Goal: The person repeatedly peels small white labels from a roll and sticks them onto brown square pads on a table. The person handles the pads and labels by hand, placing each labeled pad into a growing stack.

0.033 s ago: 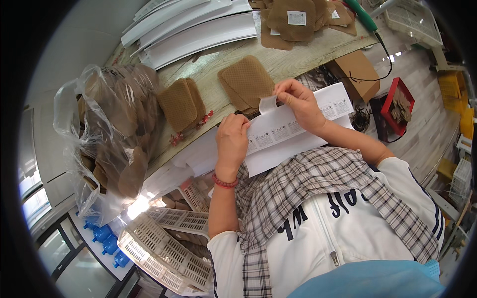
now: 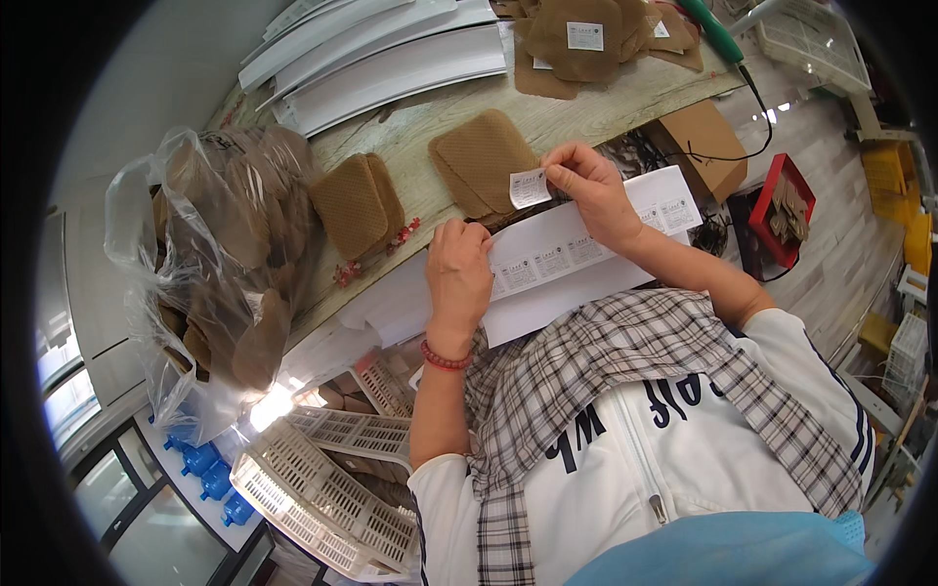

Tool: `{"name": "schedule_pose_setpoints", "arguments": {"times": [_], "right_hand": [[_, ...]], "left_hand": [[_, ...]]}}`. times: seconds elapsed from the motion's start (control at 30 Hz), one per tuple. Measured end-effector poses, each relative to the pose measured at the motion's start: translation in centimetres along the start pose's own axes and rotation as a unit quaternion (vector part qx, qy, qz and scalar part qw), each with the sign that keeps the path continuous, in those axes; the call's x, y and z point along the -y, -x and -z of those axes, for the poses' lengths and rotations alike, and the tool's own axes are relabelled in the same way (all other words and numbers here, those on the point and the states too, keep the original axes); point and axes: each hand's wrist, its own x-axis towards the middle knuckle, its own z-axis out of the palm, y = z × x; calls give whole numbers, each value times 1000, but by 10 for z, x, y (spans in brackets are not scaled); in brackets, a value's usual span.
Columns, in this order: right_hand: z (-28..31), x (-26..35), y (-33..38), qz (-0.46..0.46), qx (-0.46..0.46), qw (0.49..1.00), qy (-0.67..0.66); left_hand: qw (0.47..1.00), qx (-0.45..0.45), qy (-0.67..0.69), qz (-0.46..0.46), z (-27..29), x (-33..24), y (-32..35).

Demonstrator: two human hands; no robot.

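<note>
A small printed white label [image 2: 529, 188] is pinched at its right end between the thumb and fingers of my right hand [image 2: 598, 200]. It lies over the lower right corner of a stack of brown rounded-square textured pads [image 2: 481, 156]; whether it touches them I cannot tell. My left hand [image 2: 459, 269] is closed at the left end of a white label sheet [image 2: 567, 275], its fingertips partly hidden. A row of printed labels runs along that sheet, which rests over my lap by the table edge. Left of the pads leans another brown stack [image 2: 354, 207].
A clear plastic bag [image 2: 230, 225] of brown pieces stands on the left. White sheets [image 2: 391, 78] and labelled brown pads [image 2: 576, 49] lie at the back. A green-handled tool [image 2: 718, 39] trails a cord. Right are a cardboard box [image 2: 699, 146] and red box [image 2: 782, 200]; crates [image 2: 322, 498] stand below.
The label in my right hand has turned from its blank curled side to its printed face and now lies flatter over the pad corner. My left hand has barely shifted.
</note>
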Motion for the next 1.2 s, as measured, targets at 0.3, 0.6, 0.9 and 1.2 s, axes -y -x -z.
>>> {"name": "schedule_pose_setpoints", "arguments": {"times": [0.3,0.6,0.9,1.2], "right_hand": [[11,-6,-66,-39,4,971,235],[8,-5,-65,-34,-23,936,350],[6,-4,-60,-28,-29,936,351],[-2,4,-56,-18,-45,908,416]], "left_hand": [[981,-91,-19,-173,-22,2,-16],[978,-96,-20,-182,-24,-1,-13],[978,-91,-27,-184,-24,-3,-10],[978,-89,-28,-185,-23,-5,-9]]}}
